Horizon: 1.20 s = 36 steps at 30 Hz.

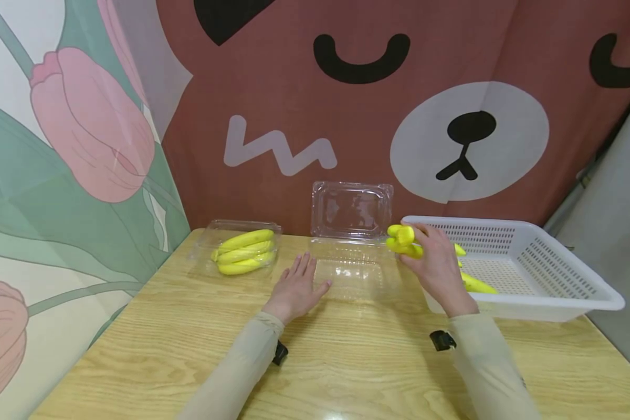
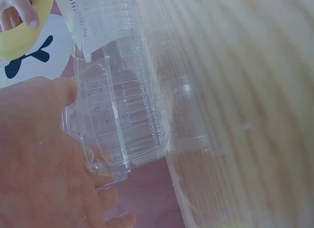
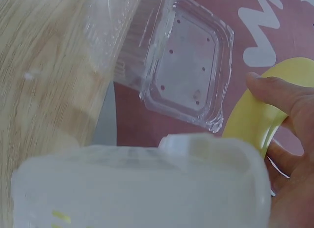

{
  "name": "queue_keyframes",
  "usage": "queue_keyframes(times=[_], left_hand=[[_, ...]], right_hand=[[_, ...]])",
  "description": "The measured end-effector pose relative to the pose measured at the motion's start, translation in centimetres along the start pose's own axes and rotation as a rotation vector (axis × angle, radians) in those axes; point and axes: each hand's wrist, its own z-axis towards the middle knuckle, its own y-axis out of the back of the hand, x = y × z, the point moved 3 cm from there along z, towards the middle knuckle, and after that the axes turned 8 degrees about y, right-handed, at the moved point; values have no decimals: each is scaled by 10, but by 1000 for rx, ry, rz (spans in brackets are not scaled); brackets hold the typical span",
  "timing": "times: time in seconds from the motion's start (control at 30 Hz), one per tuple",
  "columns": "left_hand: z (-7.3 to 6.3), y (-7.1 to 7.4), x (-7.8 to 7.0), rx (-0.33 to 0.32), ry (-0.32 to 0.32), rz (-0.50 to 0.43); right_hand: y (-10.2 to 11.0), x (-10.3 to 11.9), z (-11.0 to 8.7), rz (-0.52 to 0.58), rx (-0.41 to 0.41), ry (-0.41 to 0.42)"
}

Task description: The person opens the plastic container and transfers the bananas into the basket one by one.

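By two boxes (image 1: pixel 353 213) (image 1: pixel 252 224), the left hand (image 1: pixel 296 290) is outstretched; the right hand (image 1: pixel 437 263) grips one banana bunch (image 1: pixel 403 239).

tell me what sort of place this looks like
Probably an indoor tabletop work corner, perhaps a makeshift one: a wood-grain table bears a white plastic basket, and a bear-print fabric backdrop rises behind it.

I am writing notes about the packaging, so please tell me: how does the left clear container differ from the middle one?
The left container has bananas inside; the middle container has none. The left container looks closed, while the middle container is open, with its lid raised at the back. Both are clear plastic and rest on the wooden table.
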Motion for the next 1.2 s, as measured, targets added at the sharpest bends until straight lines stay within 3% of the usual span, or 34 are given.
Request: queue_keyframes(times=[1.2], left_hand=[[0,-2,-1,-6,16,-2]], right_hand=[[37,-61,-29,-74,83,-186]])
